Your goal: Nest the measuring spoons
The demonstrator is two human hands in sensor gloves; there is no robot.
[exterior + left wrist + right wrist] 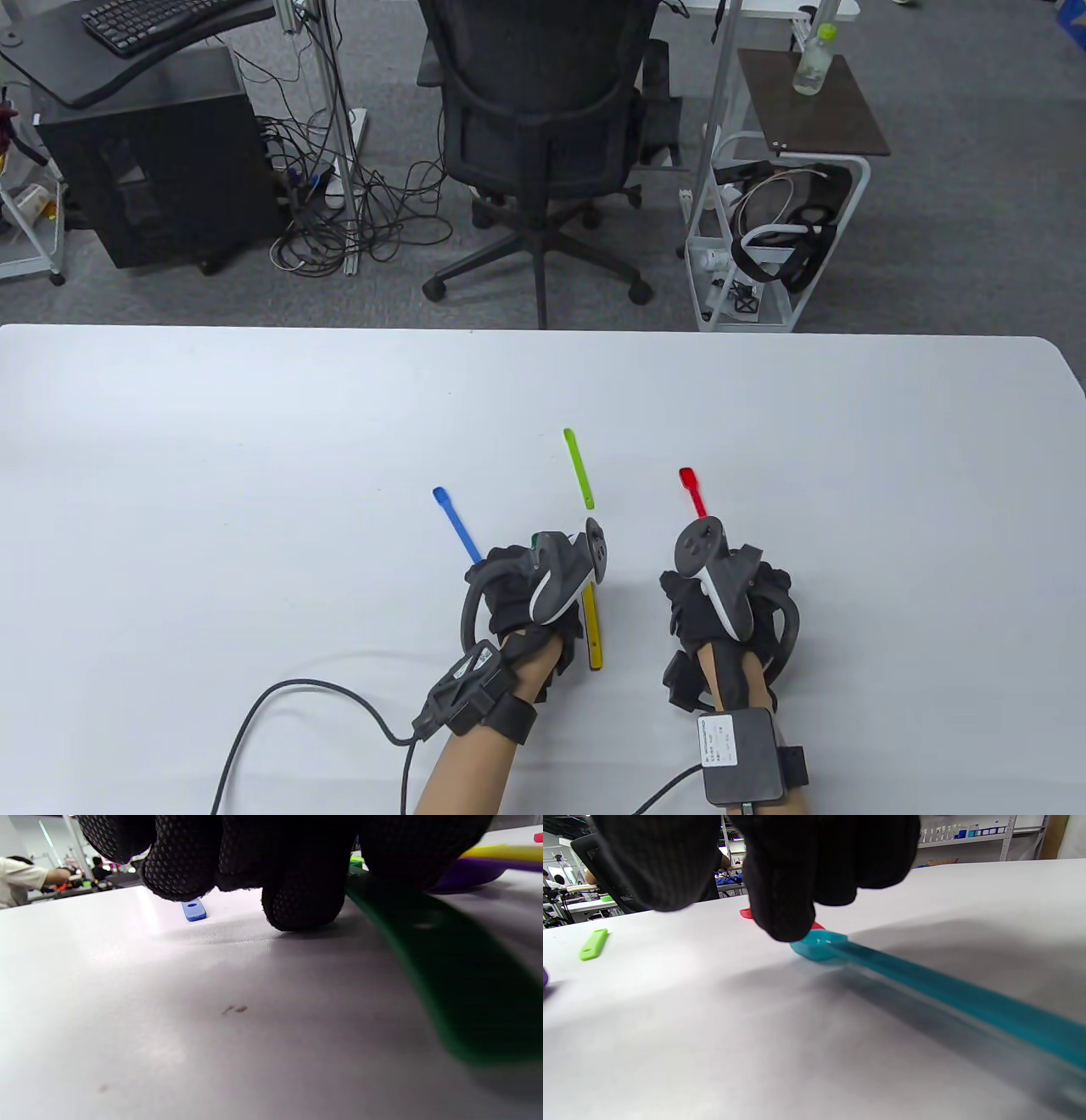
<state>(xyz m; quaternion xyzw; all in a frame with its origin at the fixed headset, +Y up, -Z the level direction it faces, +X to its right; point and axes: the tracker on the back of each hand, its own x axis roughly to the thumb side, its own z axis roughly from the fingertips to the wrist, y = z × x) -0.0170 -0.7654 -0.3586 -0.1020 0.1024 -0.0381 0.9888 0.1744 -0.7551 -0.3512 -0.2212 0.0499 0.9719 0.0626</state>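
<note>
Several coloured measuring spoons lie on the white table (254, 441). In the table view a blue handle (458, 526), a light green handle (579, 467), a red handle (693, 491) and a yellow handle (593, 628) stick out around my hands. My left hand (517, 586) is curled down on the table. A dark green spoon handle (445, 984) runs out from between its fingers (303, 908), next to a purple bowl (466, 872). My right hand (721, 594) rests a fingertip (780, 912) on the bowl of a teal spoon (925, 980), with the red spoon (746, 913) just behind.
The table's far edge runs across the middle of the table view, with an office chair (543, 127) and a wire cart (780, 238) beyond it. A cable (322, 692) trails from my left wrist over the near table.
</note>
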